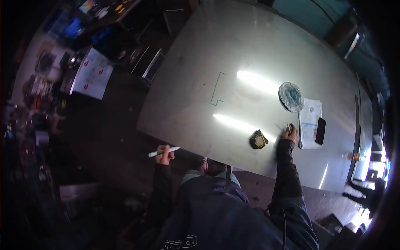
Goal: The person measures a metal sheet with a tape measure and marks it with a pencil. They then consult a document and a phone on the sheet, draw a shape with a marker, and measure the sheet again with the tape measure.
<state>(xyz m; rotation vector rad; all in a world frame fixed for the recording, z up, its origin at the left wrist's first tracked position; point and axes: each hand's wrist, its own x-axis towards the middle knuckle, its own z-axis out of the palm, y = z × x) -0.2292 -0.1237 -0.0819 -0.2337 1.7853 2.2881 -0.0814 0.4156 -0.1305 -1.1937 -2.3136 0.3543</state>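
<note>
My left hand [166, 156] is off the table's near left edge, its fingers closed around a white marker [164, 152] with a green band. My right hand [291, 134] rests low over the table, fingers curled; a thin light-coloured thing shows at the fingertips, too small to name. Just left of that hand lies a black and yellow tape measure [258, 140]. To its right are printed papers [309, 135] with a black phone [320, 131] on them. A round, plastic-wrapped roll [291, 97] overlaps the papers' top corner. Green lines [215, 88] are drawn on the metal tabletop.
The large metal table [187, 79] reaches from in front of me to the far wall, with bright light reflections. A smaller white-topped table [93, 73] with red marks stands at left. Cluttered shelves line the far left. A person's dark legs [364, 191] show at far right.
</note>
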